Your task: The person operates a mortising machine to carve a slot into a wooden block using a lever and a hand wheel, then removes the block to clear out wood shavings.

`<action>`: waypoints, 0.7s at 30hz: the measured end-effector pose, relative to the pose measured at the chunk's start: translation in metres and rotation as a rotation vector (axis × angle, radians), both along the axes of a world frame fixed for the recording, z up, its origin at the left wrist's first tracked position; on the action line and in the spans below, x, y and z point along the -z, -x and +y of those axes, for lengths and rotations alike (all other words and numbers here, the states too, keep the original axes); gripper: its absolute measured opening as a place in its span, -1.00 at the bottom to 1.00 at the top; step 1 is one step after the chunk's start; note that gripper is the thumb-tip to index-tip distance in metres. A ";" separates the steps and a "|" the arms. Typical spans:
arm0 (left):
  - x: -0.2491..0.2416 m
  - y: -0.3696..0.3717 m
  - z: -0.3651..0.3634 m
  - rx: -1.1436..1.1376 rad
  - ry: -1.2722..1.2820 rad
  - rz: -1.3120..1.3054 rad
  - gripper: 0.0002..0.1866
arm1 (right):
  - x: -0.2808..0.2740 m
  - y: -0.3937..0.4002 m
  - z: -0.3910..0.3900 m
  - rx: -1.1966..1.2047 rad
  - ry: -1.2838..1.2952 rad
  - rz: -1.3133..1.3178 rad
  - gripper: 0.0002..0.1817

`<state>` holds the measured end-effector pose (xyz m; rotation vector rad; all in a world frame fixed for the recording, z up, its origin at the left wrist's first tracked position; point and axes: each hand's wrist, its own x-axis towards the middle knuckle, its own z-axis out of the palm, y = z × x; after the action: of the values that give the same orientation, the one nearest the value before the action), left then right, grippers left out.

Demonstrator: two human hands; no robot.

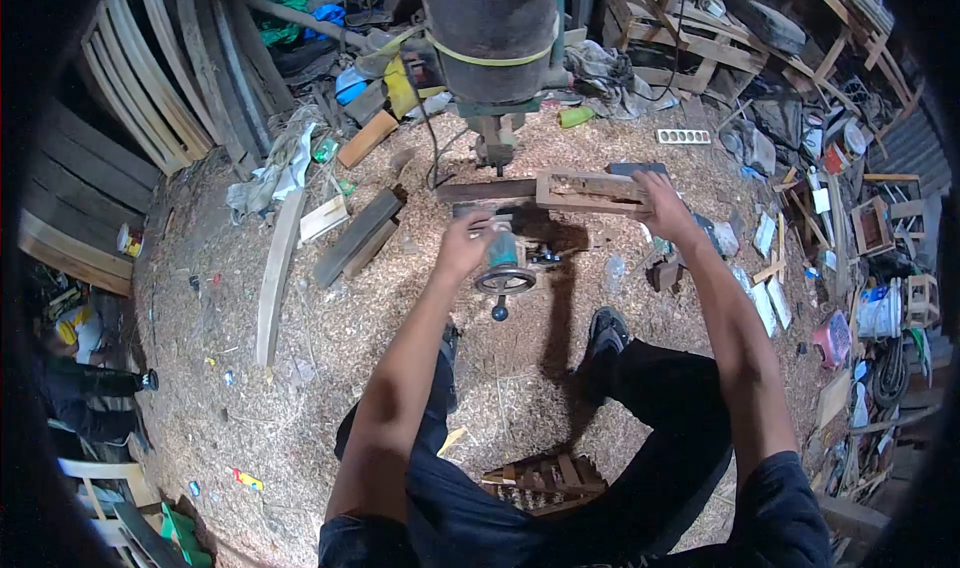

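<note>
My right hand grips the right end of a brown wooden piece with a long recess along its upper face. This piece lies level across the machine's work area. A darker wooden bar extends left from it, below the drill-like bit of an upright machine. My left hand is just in front of the bar, fingers loosely bent and apart, with no held object visible. Below that hand are the machine's green column and a round handwheel with a ball-ended lever.
Wood shavings cover the floor. Dark timber offcuts and a long pale plank lie to the left. Curved boards lean at the far left. Scrap wood and a pink basket are on the right. Another person's dark-clothed legs show at left.
</note>
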<state>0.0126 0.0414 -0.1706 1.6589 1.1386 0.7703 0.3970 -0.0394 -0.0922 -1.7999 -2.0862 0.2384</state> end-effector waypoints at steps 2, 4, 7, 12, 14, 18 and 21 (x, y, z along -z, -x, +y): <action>0.004 0.002 0.000 -0.002 -0.043 0.051 -0.66 | 0.015 -0.008 0.009 -0.026 0.000 -0.022 -0.16; 0.003 0.007 0.002 -0.007 -0.062 0.102 -0.66 | 0.030 -0.009 0.021 -0.050 0.013 -0.065 -0.17; -0.011 0.012 0.002 -0.030 0.066 0.086 -0.68 | 0.034 -0.006 0.035 -0.030 0.118 -0.031 -0.16; -0.004 0.007 0.009 0.002 -0.040 0.214 -0.64 | 0.067 -0.027 0.051 -0.030 0.136 0.034 -0.08; 0.000 0.001 0.012 0.043 -0.077 0.276 -0.61 | 0.079 -0.033 0.054 -0.037 0.167 0.079 -0.04; 0.001 -0.013 0.019 0.019 -0.152 0.305 -0.48 | 0.094 -0.031 0.056 -0.009 0.242 0.146 -0.04; 0.002 -0.024 0.026 0.091 -0.203 0.360 -0.46 | 0.085 -0.021 0.062 -0.039 0.217 0.146 -0.06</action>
<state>0.0370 0.0676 -0.1727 2.0647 1.2511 0.5555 0.4178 0.0225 -0.1771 -1.8014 -2.0598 0.6098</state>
